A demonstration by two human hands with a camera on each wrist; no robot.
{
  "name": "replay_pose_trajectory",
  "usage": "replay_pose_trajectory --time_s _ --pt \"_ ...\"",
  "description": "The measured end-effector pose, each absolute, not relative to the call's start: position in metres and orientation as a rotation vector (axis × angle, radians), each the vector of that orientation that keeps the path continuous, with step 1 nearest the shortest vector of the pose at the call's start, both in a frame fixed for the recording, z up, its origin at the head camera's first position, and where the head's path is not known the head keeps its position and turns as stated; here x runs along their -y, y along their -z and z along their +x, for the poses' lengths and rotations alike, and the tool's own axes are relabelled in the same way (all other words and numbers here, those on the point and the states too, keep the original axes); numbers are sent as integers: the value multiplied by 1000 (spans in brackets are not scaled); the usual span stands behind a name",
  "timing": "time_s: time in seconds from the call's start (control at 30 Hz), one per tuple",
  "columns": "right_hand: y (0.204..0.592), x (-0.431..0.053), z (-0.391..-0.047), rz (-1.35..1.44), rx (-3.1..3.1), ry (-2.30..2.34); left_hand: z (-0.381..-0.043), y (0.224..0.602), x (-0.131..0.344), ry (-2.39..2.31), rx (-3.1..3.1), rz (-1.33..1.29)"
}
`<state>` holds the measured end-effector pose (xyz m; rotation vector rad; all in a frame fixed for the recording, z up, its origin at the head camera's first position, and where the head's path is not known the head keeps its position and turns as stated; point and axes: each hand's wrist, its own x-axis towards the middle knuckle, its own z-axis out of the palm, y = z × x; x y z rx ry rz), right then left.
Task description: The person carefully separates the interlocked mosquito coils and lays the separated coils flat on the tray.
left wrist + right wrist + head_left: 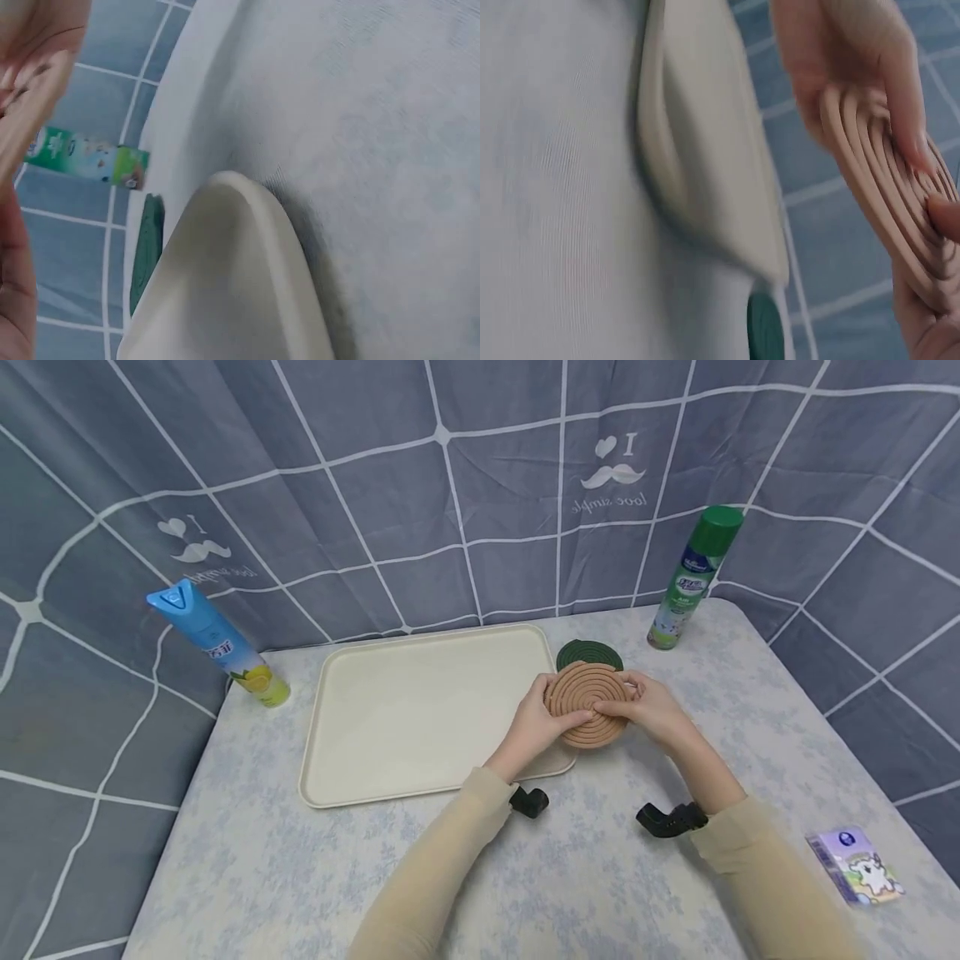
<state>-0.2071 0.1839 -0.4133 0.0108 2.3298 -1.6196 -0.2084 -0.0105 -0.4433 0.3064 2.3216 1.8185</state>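
Observation:
Both hands hold a brown mosquito coil [589,727] up off the table, near the right end of a cream tray [420,710]. My left hand [534,727] grips its left edge, thumb laid across the face. From the other side my right hand [660,706] pinches it, thumb near the centre. In the right wrist view the coil [885,180] appears tilted, its rings stacked close together. A dark green coil [590,652] lies on the table just behind it, partly hidden by the brown one.
A blue spray can [221,643] stands left of the tray, and a green spray can [693,578] stands at the back right. A small purple pack [855,866] lies near the right edge. Grey-blue curtain [495,493] hangs behind the patterned table [247,868].

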Motion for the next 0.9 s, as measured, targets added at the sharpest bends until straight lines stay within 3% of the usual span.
replay_pose_trajectory --time_s 0.3,0.9 --pt "416 -143 -193 -56 -1917 2054 -190 440 44 -2059 -2248 265" --pt "425 -92 -172 -35 -1732 2051 -164 440 85 -2137 -2352 10"
